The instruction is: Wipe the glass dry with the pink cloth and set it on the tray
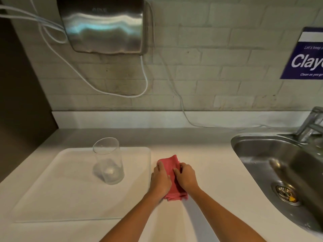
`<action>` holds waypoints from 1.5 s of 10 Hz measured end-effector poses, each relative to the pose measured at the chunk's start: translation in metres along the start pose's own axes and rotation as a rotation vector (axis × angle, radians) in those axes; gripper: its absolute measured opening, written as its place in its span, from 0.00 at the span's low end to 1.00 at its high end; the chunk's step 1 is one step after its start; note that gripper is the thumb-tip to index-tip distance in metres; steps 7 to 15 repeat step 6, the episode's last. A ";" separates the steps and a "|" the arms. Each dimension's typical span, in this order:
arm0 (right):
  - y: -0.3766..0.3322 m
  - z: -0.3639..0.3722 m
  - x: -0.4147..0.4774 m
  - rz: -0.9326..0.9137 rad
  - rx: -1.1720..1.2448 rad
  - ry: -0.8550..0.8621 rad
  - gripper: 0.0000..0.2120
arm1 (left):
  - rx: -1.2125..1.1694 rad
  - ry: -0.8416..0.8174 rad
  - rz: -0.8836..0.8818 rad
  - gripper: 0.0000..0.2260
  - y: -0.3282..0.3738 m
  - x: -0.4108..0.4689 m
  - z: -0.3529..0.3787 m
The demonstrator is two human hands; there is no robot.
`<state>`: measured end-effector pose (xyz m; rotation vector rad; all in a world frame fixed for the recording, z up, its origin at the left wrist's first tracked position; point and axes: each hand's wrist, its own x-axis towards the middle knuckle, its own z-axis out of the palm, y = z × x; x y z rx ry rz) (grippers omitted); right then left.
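Note:
A clear tall glass stands upright on the white tray, in the tray's far right part. Just right of the tray, a folded pink cloth lies on the white counter. My left hand presses on the cloth's left side, fingers curled over its edge. On the cloth's right side my right hand pinches a fold. Both hands are apart from the glass, which nothing touches.
A steel sink with a drain and tap lies to the right. A metal hand dryer hangs on the brick wall above, with white cables trailing down. A blue sign is at far right.

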<state>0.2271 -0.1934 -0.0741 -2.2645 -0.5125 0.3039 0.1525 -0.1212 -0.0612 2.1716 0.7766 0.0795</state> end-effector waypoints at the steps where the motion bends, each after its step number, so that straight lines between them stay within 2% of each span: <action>1: 0.003 0.003 -0.001 -0.010 -0.114 0.012 0.11 | 0.158 -0.017 0.044 0.28 -0.003 -0.002 0.004; 2: 0.004 0.004 -0.004 -0.029 -0.254 0.008 0.14 | 0.295 -0.021 0.063 0.26 -0.005 -0.003 0.006; 4: 0.004 0.005 -0.007 -0.064 -0.325 0.025 0.14 | 0.413 -0.087 0.035 0.26 -0.004 0.003 0.001; 5: 0.005 0.004 -0.005 -0.036 -0.290 0.035 0.16 | 0.359 -0.135 0.046 0.27 -0.005 0.005 -0.005; 6: 0.000 -0.002 -0.010 -0.055 -0.200 0.069 0.19 | 0.269 -0.083 0.094 0.26 -0.007 0.002 -0.021; 15: 0.000 -0.002 -0.010 -0.055 -0.200 0.069 0.19 | 0.269 -0.083 0.094 0.26 -0.007 0.002 -0.021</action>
